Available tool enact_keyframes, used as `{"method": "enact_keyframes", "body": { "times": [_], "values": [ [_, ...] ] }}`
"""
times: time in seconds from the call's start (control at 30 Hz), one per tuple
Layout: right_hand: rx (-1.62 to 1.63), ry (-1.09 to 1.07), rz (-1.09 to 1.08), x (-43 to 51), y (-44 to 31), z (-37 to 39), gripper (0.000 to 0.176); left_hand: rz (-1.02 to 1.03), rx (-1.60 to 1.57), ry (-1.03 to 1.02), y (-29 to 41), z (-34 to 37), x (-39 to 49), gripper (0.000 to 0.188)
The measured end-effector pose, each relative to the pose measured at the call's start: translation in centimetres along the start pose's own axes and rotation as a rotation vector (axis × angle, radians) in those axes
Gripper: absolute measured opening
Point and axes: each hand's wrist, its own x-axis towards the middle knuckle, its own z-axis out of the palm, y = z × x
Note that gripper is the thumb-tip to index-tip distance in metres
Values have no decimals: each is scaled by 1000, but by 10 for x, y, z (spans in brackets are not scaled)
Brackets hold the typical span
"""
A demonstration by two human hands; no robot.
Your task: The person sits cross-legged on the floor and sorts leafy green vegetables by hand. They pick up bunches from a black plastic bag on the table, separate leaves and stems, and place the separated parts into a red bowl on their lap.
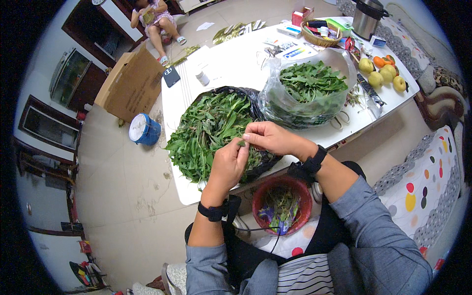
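My left hand (229, 162) and my right hand (267, 138) meet over the near edge of a heap of leafy greens (206, 129), which lies on a black plastic bag (254, 97). Between the left thumb and forefinger is a small green leaf piece (241, 143); the right fingertips touch it or nearly so. Beyond the right hand, a clear plastic bag (267, 99) holds more greens (309, 81). Below the hands, between my knees, a red plastic basin (258, 214) holds wilted stems and purple packaging.
On the white table (228, 55) are a phone (171, 76), a white bottle (202, 78), scissors (341, 120), yellow-green fruit (376, 79), a wicker basket (320, 41) and a steel thermos (366, 20). A blue bucket (151, 131) and a cardboard box (136, 84) stand left; a person (158, 18) sits beyond.
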Motion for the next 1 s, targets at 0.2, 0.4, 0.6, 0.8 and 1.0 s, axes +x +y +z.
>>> {"method": "enact_keyframes", "body": {
  "times": [0.2, 0.4, 0.6, 0.8, 1.0],
  "values": [
    [-150, 112, -189, -1, -6, 13, 23, -448, -816, -58, -1, -1, 1, 20],
    [-379, 197, -374, -7, -15, 4, 24, -489, -1379, -26, 3, 0, 0, 27],
    [-202, -264, 249, -21, -13, -10, 29, -401, -1264, 33, -14, -23, 6, 26],
    [-108, -389, 211, -34, -20, -19, 23, -366, -1735, -37, -39, -23, 10, 24],
    [-163, -422, 295, -34, -23, -18, 26, -339, -1964, 29, -51, -20, 10, 25]
  ]
}}
